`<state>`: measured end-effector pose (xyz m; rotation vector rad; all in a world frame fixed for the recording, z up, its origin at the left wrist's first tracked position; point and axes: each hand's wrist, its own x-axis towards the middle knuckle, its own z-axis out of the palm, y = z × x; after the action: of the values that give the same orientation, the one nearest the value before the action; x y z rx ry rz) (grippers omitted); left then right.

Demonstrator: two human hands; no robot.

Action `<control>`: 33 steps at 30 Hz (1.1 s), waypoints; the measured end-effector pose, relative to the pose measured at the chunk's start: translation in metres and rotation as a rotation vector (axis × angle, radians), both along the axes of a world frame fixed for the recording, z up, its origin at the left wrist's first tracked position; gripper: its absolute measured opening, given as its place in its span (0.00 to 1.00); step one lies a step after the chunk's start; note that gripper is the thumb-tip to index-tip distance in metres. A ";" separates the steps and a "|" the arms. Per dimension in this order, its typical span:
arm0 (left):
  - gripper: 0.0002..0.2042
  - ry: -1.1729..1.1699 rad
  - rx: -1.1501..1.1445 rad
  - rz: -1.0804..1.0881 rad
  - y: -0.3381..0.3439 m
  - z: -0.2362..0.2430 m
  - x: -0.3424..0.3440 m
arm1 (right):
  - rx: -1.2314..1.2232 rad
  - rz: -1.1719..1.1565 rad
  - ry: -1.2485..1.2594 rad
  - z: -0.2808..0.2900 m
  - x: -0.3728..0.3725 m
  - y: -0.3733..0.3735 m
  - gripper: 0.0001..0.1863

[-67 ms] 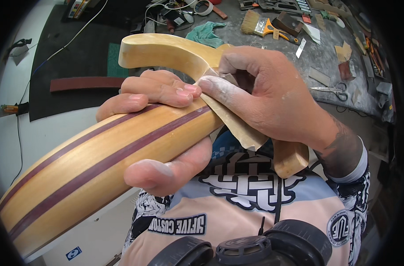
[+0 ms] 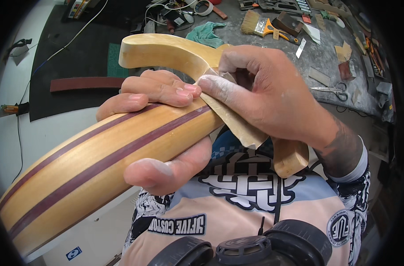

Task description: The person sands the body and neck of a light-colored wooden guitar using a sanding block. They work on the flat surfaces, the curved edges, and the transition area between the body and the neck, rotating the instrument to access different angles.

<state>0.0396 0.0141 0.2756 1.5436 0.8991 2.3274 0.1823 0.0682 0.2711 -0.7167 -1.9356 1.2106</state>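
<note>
Left hand (image 2: 155, 91) wraps a purple-striped wooden piece (image 2: 106, 144) with curved arms, before the wearer's torso; right hand (image 2: 277, 95) pinches folded sandpaper (image 2: 233, 122) against its fork.

Peach-and-blue jersey (image 2: 304, 206), black-and-white patterned sleeves (image 2: 356, 197), tattooed right forearm (image 2: 342, 146), dark twin-cartridge respirator (image 2: 243, 249).

Your striped wooden piece (image 2: 117, 142) runs out of view at lower left and hides much of your left hand (image 2: 159, 92). Your right hand (image 2: 277, 95) covers part of the sandpaper (image 2: 235, 122); the lower edge crops your respirator (image 2: 244, 250).
</note>
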 end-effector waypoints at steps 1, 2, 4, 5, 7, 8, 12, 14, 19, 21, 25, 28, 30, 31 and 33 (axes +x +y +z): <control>0.37 -0.001 -0.004 -0.001 -0.001 0.000 0.000 | -0.101 0.014 -0.074 -0.001 0.003 0.002 0.17; 0.38 0.002 -0.008 -0.013 -0.002 -0.001 0.000 | -0.118 -0.008 -0.113 -0.001 0.008 0.004 0.17; 0.38 0.007 0.000 -0.002 -0.003 -0.002 -0.001 | -0.149 -0.048 -0.189 -0.001 0.014 0.007 0.16; 0.38 0.004 0.006 0.007 0.000 -0.002 0.001 | -0.002 -0.050 -0.112 0.000 0.011 0.006 0.16; 0.37 0.003 0.016 0.007 0.004 -0.004 0.004 | 0.011 -0.042 -0.024 -0.003 0.003 0.000 0.15; 0.37 0.011 0.026 0.011 0.004 -0.003 0.003 | 0.024 -0.025 0.027 -0.002 -0.002 -0.001 0.15; 0.37 0.007 0.034 0.031 0.004 -0.004 0.004 | -0.052 -0.054 -0.168 -0.001 0.014 0.009 0.14; 0.37 -0.013 0.027 0.043 0.005 -0.002 0.007 | 0.007 -0.017 -0.121 0.003 0.008 0.005 0.15; 0.40 0.045 0.036 -0.032 0.001 -0.007 -0.004 | -0.084 -0.064 -0.368 -0.003 0.025 0.025 0.14; 0.42 0.068 0.038 -0.102 0.000 -0.010 -0.008 | -0.205 -0.166 -0.137 -0.003 0.049 0.039 0.16; 0.42 0.113 -0.004 -0.364 0.007 -0.019 -0.010 | -0.341 -0.141 0.142 -0.030 0.101 0.052 0.13; 0.45 0.296 -0.130 -0.555 0.014 -0.021 -0.020 | -0.554 -0.224 0.307 -0.035 0.117 0.033 0.13; 0.46 0.446 -0.197 -0.706 0.034 -0.024 -0.030 | -0.678 -0.285 0.352 -0.052 0.133 0.035 0.19; 0.45 0.528 -0.235 -0.779 0.050 -0.024 -0.035 | -0.720 -0.352 0.375 -0.054 0.138 0.035 0.22; 0.41 0.653 -0.288 -0.847 0.082 -0.026 -0.039 | -0.710 -0.459 0.485 -0.071 0.152 0.027 0.19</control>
<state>0.0007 0.0957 0.2496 2.0364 0.4814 1.0852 0.3339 0.0952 0.1996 -1.0301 -0.8628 1.5841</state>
